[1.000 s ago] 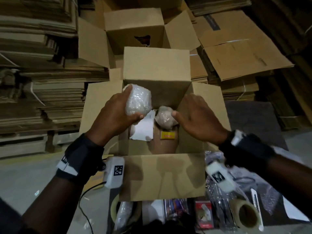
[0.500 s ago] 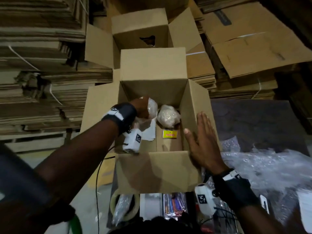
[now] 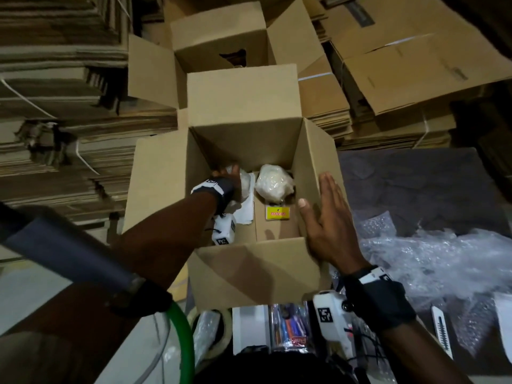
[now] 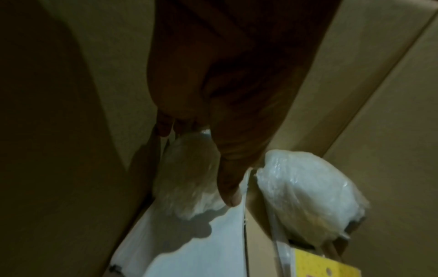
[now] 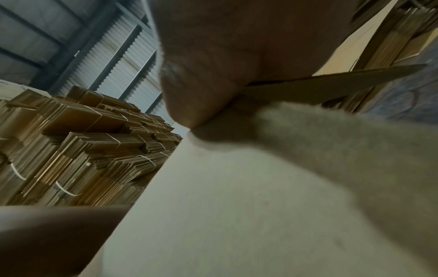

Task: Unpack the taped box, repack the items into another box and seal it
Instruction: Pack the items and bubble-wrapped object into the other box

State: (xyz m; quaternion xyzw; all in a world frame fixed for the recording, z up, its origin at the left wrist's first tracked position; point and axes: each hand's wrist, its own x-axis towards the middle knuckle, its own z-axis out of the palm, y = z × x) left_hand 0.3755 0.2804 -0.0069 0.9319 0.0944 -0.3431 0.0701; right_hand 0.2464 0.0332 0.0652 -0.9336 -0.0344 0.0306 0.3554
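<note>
An open cardboard box (image 3: 249, 273) stands in front of me in the head view. My left hand (image 3: 230, 177) reaches deep into its far left corner and grips a bubble-wrapped bundle (image 3: 246, 182). In the left wrist view my thumb (image 4: 227, 178) lies along that bundle (image 4: 187, 178), with the fingertips over its top. A second wrapped bundle (image 3: 274, 182) lies free at the back right of the box floor, beside a small yellow packet (image 3: 277, 212) and a white paper (image 3: 246, 213). My right hand (image 3: 329, 217) lies flat, fingers straight, against the box's right flap (image 3: 313, 162).
Another open box (image 3: 221, 31) stands behind. Strapped stacks of flat cardboard (image 3: 55, 106) rise on the left and at the back right. Loose bubble wrap (image 3: 429, 259) and a cutter (image 3: 440, 328) lie to the right. A tape roll (image 3: 210, 325) and pen pack (image 3: 289, 325) lie near me.
My left hand has lowered its bundle from the box's rim to the far left corner of the floor. The right hand released the other bundle and moved flat onto the right flap.
</note>
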